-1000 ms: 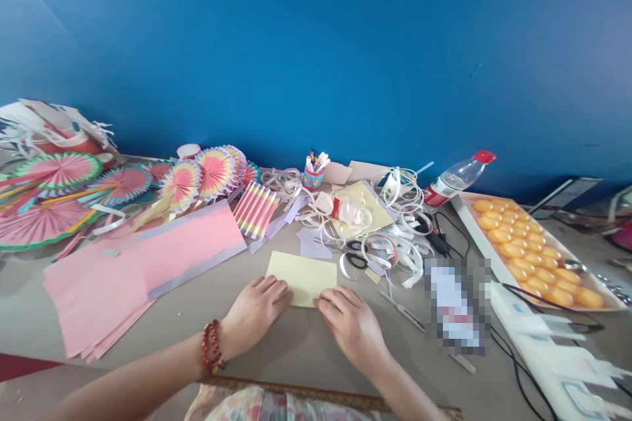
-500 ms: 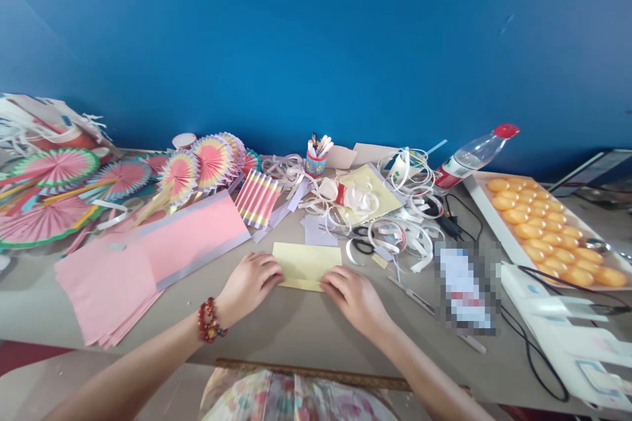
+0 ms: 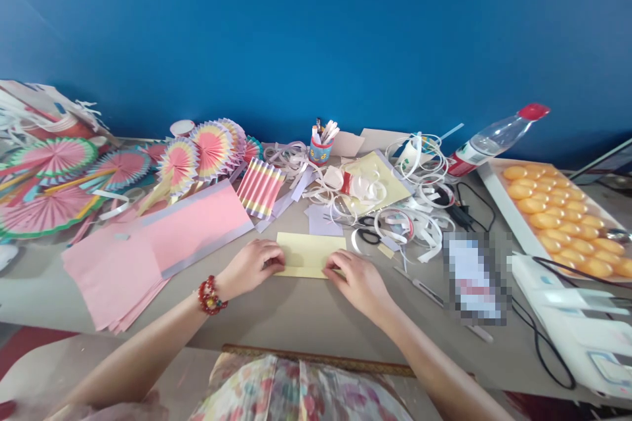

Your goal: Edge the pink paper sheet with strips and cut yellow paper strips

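A pale yellow sheet of paper lies in front of me, with a narrow fold along its near edge. My left hand pinches the left end of that fold between thumb and fingers. At the opposite end, my right hand grips the fold in the same way. A beaded bracelet circles my left wrist. Just beyond the yellow paper are a lilac paper piece and black-handled scissors. A pleated pink, yellow and lilac paper rests behind my left hand.
Pink sheets and paper fans cover the left side. Curled white strips, a craft knife, a bottle, a box of orange balls and a white device with cables occupy the right. A pen cup stands at the back.
The view has shifted slightly, so the table's things appear a little to the right. Both hands stay at the ends of the yellow paper's fold; the right fingers are somewhat more bent.
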Demonstrator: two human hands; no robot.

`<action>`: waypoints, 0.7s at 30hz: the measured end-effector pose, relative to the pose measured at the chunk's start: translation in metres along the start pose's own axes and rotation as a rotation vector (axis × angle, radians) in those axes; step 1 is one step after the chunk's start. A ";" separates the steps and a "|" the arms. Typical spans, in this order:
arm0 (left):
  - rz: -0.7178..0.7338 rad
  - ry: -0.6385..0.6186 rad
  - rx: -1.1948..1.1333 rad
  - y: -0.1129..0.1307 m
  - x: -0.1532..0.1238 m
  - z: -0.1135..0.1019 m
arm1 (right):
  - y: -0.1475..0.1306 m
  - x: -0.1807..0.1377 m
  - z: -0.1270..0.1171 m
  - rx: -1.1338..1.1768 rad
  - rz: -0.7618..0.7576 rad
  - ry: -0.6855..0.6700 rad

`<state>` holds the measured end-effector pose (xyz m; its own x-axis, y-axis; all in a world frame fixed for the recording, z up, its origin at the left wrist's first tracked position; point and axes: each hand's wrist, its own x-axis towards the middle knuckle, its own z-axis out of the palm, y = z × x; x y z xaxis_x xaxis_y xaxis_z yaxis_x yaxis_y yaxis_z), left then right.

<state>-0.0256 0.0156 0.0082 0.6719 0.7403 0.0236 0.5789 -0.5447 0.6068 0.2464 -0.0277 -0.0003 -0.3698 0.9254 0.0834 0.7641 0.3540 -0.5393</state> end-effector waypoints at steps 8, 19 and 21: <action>-0.002 -0.012 -0.010 0.000 0.000 0.001 | 0.002 0.000 0.002 0.003 -0.003 -0.001; 0.029 -0.020 0.011 -0.002 -0.002 0.002 | 0.000 0.001 0.000 0.008 0.020 -0.020; 0.031 -0.024 0.023 -0.001 -0.002 0.002 | 0.000 0.001 0.000 0.007 0.023 -0.023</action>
<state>-0.0267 0.0139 0.0055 0.7006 0.7132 0.0229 0.5677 -0.5765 0.5877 0.2463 -0.0266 -0.0003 -0.3639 0.9300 0.0517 0.7693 0.3313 -0.5463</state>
